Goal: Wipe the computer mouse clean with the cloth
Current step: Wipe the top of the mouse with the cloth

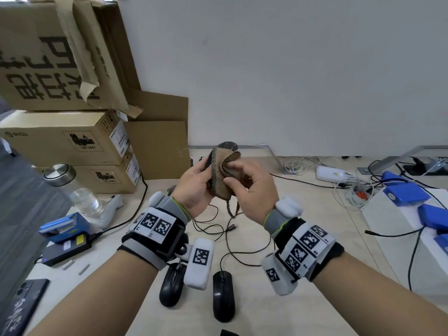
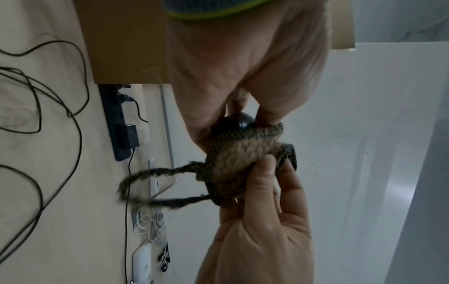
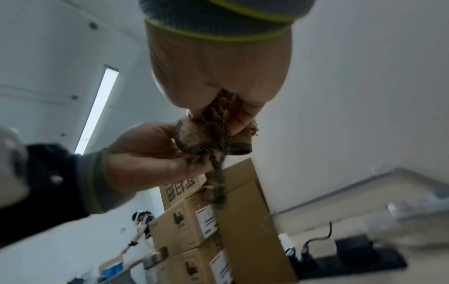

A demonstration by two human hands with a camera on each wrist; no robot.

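Both hands are raised above the desk around one dark computer mouse [image 1: 228, 145], whose rounded end pokes out above the cloth. My left hand [image 1: 197, 181] grips the mouse [image 2: 243, 120] from the left side. A brown cloth [image 1: 221, 177] with a dark patterned border wraps over the mouse, and its hanging loop [image 1: 232, 209] dangles below. My right hand [image 1: 244, 177] pinches the cloth [image 2: 243, 153] against the mouse, with its thumb [image 2: 263, 173] pressed on the fabric. In the right wrist view the cloth [image 3: 213, 138] is bunched between the fingers of both hands.
Two more black wired mice [image 1: 171, 284] [image 1: 223, 297] lie on the desk under my wrists, with loose black cables [image 1: 242, 241] around them. Cardboard boxes [image 1: 72, 146] stack at the back left beside a glass jar [image 1: 72, 187]. Blue devices [image 1: 407, 197] sit on the right, a phone [image 1: 19, 309] at the near left.
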